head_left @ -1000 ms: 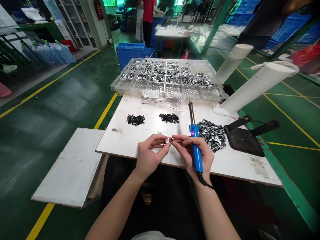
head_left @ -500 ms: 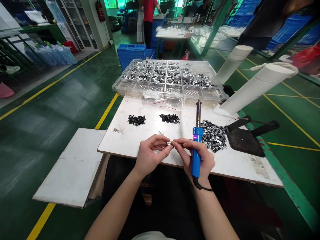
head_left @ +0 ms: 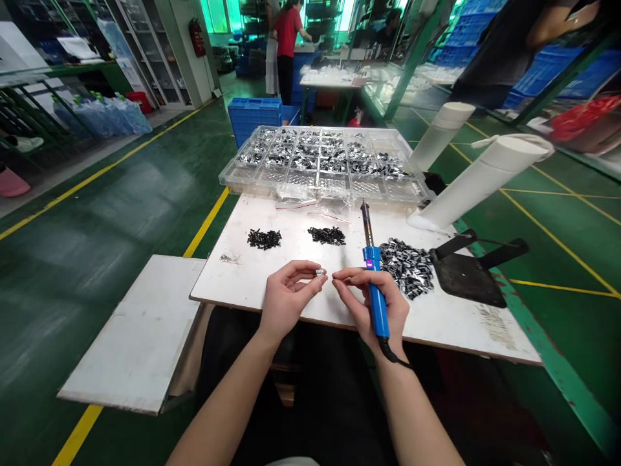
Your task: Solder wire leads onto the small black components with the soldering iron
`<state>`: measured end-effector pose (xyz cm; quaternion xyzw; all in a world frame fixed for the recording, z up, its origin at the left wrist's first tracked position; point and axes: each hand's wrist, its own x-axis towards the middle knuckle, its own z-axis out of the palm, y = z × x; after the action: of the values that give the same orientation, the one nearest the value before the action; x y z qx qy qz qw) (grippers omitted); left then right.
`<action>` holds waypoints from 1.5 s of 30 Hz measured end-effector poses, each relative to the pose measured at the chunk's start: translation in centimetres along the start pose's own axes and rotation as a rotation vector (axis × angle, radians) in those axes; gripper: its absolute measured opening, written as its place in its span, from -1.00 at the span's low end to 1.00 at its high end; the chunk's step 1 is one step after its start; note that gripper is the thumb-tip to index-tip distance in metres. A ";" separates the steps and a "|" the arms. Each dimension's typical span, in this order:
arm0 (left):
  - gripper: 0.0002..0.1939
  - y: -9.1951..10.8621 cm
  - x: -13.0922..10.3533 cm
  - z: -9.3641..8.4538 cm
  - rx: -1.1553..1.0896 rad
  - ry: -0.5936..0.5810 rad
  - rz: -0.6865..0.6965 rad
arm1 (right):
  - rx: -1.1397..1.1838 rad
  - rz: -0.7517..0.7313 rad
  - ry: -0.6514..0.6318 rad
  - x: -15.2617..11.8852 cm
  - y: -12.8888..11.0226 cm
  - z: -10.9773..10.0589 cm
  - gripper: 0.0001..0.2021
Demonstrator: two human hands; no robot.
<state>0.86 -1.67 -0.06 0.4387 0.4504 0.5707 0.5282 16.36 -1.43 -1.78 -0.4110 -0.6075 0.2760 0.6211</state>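
Observation:
Between the thumb and fingertips of my left hand (head_left: 287,294) is a small silvery-white part (head_left: 319,272), too small to make out its kind. My right hand (head_left: 381,301) holds a blue soldering iron (head_left: 375,278) in the crook of the thumb, its metal tip pointing up and away from me. The thumb and forefinger of that hand are close together, a little right of the small part; whether something tiny is between them I cannot tell. Past my hands lie two piles of short black pieces (head_left: 264,239) (head_left: 326,235). A heap of shiny black-and-silver pieces (head_left: 406,268) lies beside the right hand.
A clear compartment tray (head_left: 228,176) filled with similar pieces spans the table's (head_left: 233,278) far edge, plastic bags (head_left: 295,199) before it. White tubes (head_left: 490,178) and a black metal stand (head_left: 468,278) are at right. Co-workers (head_left: 288,39) stand in the background.
My right fingertips have come away from the small part, leaving a gap between the hands. The part stays in my left hand. The soldering iron has shifted slightly left in view.

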 end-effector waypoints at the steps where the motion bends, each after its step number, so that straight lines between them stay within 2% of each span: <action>1: -0.74 0.0 0.1 0.0 -0.001 0.011 -0.004 | -0.001 -0.004 -0.001 0.0 0.0 0.0 -0.80; 5: -0.66 0.0 0.2 -0.1 0.008 0.035 -0.018 | 0.031 0.046 0.005 0.0 -0.3 0.0 -0.78; 11: -0.81 0.0 0.0 0.0 -0.004 0.006 -0.020 | 0.129 0.073 -0.004 0.2 -0.5 0.0 -0.74; 19: -0.72 0.0 0.0 -0.1 0.031 -0.027 -0.023 | 0.182 0.087 0.000 0.1 0.0 -0.2 -0.72; 34: -0.73 -0.1 0.1 -0.1 0.090 -0.050 0.021 | 0.109 0.084 -0.036 0.0 0.1 -0.2 -0.79; 40: -0.75 -0.3 0.1 -0.1 0.094 -0.060 0.026 | 0.113 0.093 0.022 0.2 -0.1 -0.3 -0.79; 45: -0.76 -0.3 0.1 -0.2 0.100 -0.064 0.030 | 0.163 0.119 0.008 0.4 -0.4 -0.2 -0.77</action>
<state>0.75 -1.58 -0.41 0.4894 0.4545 0.5411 0.5110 16.56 -1.30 -1.25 -0.3955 -0.5551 0.3594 0.6374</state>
